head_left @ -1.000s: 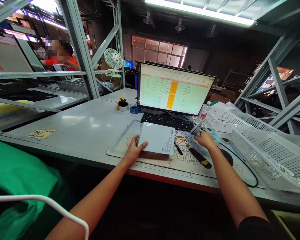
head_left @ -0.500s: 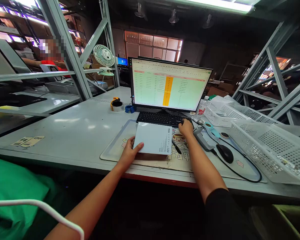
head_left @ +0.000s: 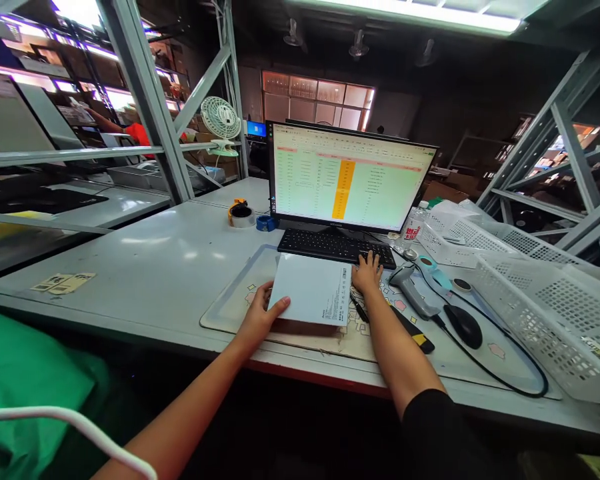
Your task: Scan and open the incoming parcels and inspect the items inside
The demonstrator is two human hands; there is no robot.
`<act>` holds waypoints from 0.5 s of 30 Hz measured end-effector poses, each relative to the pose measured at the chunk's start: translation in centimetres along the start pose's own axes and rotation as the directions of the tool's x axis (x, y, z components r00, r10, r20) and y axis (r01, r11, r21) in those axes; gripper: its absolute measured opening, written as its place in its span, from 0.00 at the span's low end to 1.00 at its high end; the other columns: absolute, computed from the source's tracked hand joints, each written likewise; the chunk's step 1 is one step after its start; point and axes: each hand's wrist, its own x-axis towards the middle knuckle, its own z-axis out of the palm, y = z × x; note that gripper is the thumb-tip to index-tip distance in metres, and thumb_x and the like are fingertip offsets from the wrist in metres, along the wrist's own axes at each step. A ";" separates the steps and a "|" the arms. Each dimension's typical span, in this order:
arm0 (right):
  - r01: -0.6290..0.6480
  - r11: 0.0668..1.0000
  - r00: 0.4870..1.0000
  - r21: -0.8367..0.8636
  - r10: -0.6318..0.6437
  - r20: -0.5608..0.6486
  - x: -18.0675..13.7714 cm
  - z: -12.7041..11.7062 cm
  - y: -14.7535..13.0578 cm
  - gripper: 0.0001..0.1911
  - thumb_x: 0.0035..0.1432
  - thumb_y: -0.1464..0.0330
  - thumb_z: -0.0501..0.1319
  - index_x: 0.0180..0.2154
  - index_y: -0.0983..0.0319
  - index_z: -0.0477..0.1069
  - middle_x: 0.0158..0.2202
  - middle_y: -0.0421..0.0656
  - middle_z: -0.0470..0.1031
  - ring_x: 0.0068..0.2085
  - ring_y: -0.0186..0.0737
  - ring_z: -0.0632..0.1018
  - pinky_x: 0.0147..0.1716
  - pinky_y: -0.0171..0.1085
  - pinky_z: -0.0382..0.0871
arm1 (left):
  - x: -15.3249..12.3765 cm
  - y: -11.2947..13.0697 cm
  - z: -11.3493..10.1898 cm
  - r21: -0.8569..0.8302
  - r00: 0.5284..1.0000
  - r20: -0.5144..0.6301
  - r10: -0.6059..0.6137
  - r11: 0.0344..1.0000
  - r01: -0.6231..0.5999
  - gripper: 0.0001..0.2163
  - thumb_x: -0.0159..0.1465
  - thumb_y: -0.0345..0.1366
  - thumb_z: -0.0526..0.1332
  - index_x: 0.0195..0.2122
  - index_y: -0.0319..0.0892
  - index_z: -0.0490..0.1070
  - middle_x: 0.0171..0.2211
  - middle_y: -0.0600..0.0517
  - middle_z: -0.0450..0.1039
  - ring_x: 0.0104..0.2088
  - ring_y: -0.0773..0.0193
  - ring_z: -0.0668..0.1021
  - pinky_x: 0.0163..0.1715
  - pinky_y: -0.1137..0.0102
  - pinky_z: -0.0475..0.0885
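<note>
My left hand (head_left: 260, 315) grips a flat white box (head_left: 310, 287) by its left edge, thumb on top and fingers wrapped underneath. Small print runs along the box's right side, and it is held slightly tilted over the desk mat (head_left: 235, 300). Fingers spread, my right hand (head_left: 367, 272) rests at the right part of the black keyboard (head_left: 315, 244). Behind the keyboard stands a monitor (head_left: 310, 180) with a spreadsheet that has an orange column. A black pen (head_left: 359, 308) lies between the box and my right forearm.
Right of my forearm lie a grey barcode scanner (head_left: 413, 293), a black-and-yellow object (head_left: 420, 339) and a mouse (head_left: 464, 325). White perforated baskets (head_left: 545, 320) line the desk's right side. Tape rolls (head_left: 243, 217) sit left of the monitor, paper labels (head_left: 64, 283) farther left.
My right hand has moved left along the keyboard and its fingers have spread. The highlighted cell on the screen has shifted left. My left hand keeps hold of the box.
</note>
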 end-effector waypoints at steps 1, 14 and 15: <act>0.018 0.997 0.999 0.075 -0.014 -0.049 -0.2 -0.5 -0.3 0.34 0.74 0.57 0.51 0.73 0.66 0.61 0.80 0.54 0.43 0.79 0.58 0.42 0.74 0.59 0.41 | 0.0 0.0 0.0 -0.013 1.000 0.007 0.008 1.000 -0.008 0.39 0.59 0.54 0.72 0.65 0.40 0.61 0.65 0.36 0.70 0.69 0.42 0.70 0.69 0.52 0.66; 0.361 0.799 0.845 0.482 -0.499 0.195 -8.0 -9.5 -3.4 0.36 0.61 0.38 0.62 0.55 0.60 0.77 0.55 0.51 0.80 0.55 0.52 0.78 0.58 0.47 0.69 | 0.3 -0.9 -1.3 0.155 0.975 -0.080 0.207 0.969 -0.193 0.46 0.60 0.53 0.73 0.76 0.47 0.55 0.75 0.40 0.54 0.76 0.42 0.57 0.76 0.51 0.50; 0.352 0.815 0.870 0.459 -0.466 0.160 -8.8 -9.5 -3.5 0.35 0.62 0.39 0.62 0.54 0.61 0.76 0.52 0.50 0.81 0.53 0.52 0.79 0.56 0.46 0.70 | 0.3 -1.0 -1.3 0.184 0.970 -0.097 0.225 0.962 -0.204 0.47 0.60 0.53 0.73 0.76 0.48 0.54 0.76 0.41 0.53 0.76 0.42 0.55 0.76 0.50 0.50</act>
